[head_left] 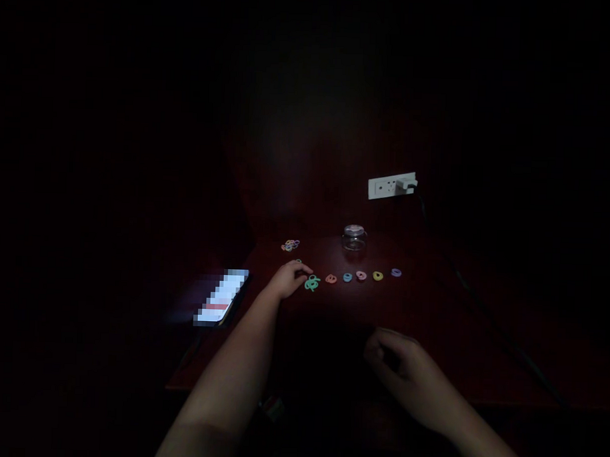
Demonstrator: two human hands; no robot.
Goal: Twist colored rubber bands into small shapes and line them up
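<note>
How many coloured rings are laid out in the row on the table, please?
6: a green ring at the left hand fingers, then orange, blue, pink, yellow and purple rightwards. A separate pile lies behind; dim light may hide more.

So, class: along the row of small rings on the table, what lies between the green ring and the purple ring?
The head view shows four rings there: orange, blue, pink and yellow, between green and purple.

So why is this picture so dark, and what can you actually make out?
Head view: only a small pool of light falls on the table, showing the coloured rings, glass jar and left hand; the phone screen glares; the right hand is dim.
</note>
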